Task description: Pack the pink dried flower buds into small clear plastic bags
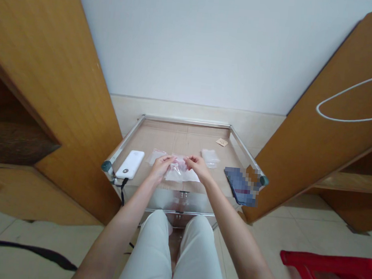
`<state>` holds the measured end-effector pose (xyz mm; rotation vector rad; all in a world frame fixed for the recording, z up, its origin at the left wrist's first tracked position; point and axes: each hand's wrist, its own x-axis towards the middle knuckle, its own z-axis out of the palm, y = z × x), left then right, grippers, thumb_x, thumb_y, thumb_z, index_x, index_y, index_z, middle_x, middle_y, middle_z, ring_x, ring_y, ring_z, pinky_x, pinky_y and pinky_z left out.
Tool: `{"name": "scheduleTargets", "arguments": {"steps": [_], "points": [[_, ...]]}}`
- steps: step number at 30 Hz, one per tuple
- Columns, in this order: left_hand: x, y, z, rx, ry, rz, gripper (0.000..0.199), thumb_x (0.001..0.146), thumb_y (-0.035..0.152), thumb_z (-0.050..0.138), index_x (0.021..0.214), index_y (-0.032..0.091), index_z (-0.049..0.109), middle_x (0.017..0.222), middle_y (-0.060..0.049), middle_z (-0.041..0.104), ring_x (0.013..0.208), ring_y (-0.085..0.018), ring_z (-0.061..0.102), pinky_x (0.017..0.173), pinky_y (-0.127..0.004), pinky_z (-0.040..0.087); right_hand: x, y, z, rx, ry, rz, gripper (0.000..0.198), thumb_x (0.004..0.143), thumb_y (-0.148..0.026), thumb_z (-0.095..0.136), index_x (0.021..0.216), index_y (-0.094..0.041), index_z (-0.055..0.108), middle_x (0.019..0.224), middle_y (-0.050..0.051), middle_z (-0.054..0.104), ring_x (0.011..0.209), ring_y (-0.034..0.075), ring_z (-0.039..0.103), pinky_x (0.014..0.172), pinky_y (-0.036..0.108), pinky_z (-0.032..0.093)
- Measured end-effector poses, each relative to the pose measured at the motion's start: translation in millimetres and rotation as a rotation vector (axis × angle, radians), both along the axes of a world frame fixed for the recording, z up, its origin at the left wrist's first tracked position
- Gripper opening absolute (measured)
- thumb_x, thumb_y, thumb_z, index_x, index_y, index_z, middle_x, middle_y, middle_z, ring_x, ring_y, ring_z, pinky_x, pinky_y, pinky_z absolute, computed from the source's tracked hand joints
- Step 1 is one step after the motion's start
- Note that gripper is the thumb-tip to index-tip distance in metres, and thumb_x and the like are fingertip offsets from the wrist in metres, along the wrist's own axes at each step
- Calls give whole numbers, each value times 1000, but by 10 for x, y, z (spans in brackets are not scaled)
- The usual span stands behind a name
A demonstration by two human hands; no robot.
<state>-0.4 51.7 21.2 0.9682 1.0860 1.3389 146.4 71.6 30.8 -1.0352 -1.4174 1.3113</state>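
Between my hands is a small clear plastic bag (177, 167), pinched near its upper edge from both sides. My left hand (162, 165) has its fingers closed on the bag's left side. On the right side my right hand (197, 163) grips it with thumb and forefinger. Under the bag lies a white sheet (191, 176), perhaps paper. Just left of my left hand rests another clear bag (155, 155), flat on the tabletop. A stack of clear bags (209, 157) sits to the right of my right hand.
A metal-framed table (187, 122) stands against the wall. On it are a white power bank (131, 164) with a black cable, a blurred dark phone (239, 185) and a small tan card (222, 142). Wooden cabinets flank both sides; a red stool (331, 263) stands at lower right.
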Motion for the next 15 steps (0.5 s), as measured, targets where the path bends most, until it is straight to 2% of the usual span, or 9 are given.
{"name": "scheduleTargets", "arguments": {"steps": [6,11,15], "points": [[28,-4,-13,-16,-2,-30,26,55,35,67,67,13,62,63,-2,62,50,-8,52,46,-18,35,-3,29,-111,35,13,-56,20,62,-35,58,57,-16,52,45,-5,47,41,7,42,44,21,33],[27,39,-27,42,56,13,24,54,33,67,67,13,62,66,-4,63,55,-10,55,52,-21,39,-14,58,-84,55,-15,-43,21,61,-36,57,55,-17,50,42,-5,47,40,7,42,44,21,33],[25,35,-6,31,58,34,20,54,29,66,65,13,62,63,-3,62,56,-11,55,53,-21,39,-17,56,-60,64,-36,-53,21,61,-35,57,52,-17,50,41,-5,47,39,7,42,43,21,33]]}}
